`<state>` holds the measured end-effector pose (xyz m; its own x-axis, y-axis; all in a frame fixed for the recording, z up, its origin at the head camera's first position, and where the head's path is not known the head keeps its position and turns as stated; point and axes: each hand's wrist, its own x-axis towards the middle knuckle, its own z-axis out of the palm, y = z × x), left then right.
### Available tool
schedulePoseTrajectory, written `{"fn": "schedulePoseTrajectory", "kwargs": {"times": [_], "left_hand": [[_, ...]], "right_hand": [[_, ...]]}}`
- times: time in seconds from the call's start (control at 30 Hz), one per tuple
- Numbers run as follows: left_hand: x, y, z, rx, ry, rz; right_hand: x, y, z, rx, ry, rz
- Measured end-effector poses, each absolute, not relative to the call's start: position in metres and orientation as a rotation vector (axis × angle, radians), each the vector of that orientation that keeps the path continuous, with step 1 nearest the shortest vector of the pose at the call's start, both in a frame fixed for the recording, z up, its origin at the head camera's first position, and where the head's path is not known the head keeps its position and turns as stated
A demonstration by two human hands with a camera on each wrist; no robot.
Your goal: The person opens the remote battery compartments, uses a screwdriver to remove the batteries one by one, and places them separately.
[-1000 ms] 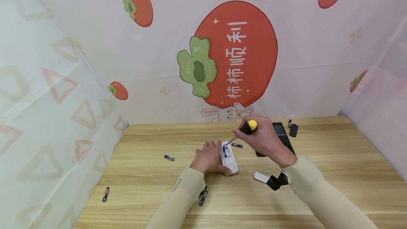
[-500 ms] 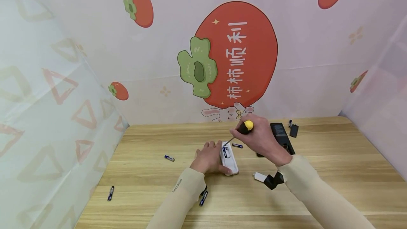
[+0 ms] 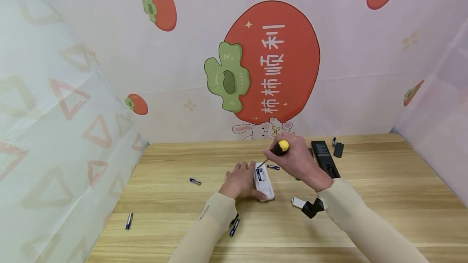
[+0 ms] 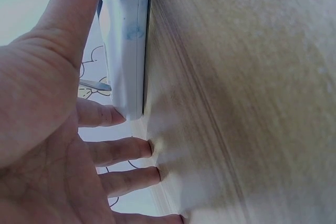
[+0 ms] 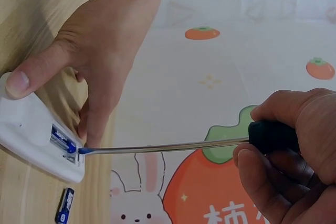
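Observation:
A white remote control (image 3: 268,190) lies on the table with its battery compartment uncovered and a blue battery (image 5: 63,139) inside. My left hand (image 3: 237,182) holds it from the left, thumb at the near end and index finger at the far end; the other fingertips are down by the wood in the left wrist view. In my right hand (image 3: 297,160) is a screwdriver (image 5: 168,148) with a black and yellow handle, gripped between thumb and fingers. Its shaft slants down, the tip right at the battery's far end. Beside the remote's far end lies a loose battery (image 3: 273,167).
More batteries lie at the left (image 3: 195,181), farther left (image 3: 129,221) and near the left sleeve (image 3: 235,227). Behind my right hand lies a black remote control (image 3: 324,157), with a black cover (image 3: 339,149) beyond it. A white and black object (image 3: 308,207) sits by the right sleeve.
My right hand and the screwdriver handle have shifted slightly left, uncovering more of the black remote. The far-left battery has rolled a little to the right. My left hand stays put.

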<state>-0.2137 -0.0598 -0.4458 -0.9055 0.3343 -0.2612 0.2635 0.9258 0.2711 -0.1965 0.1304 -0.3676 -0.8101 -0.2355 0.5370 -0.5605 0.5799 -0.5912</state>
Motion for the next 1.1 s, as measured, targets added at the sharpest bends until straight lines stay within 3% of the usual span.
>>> {"fn": "schedulePoseTrajectory", "kwargs": {"times": [1.1], "left_hand": [[-0.2144, -0.0607, -0.4466, 0.475, 2.792, 0.318]], "right_hand": [[-0.1951, 0.1282, -0.3689, 0.77, -2.426, 1.089]]}}
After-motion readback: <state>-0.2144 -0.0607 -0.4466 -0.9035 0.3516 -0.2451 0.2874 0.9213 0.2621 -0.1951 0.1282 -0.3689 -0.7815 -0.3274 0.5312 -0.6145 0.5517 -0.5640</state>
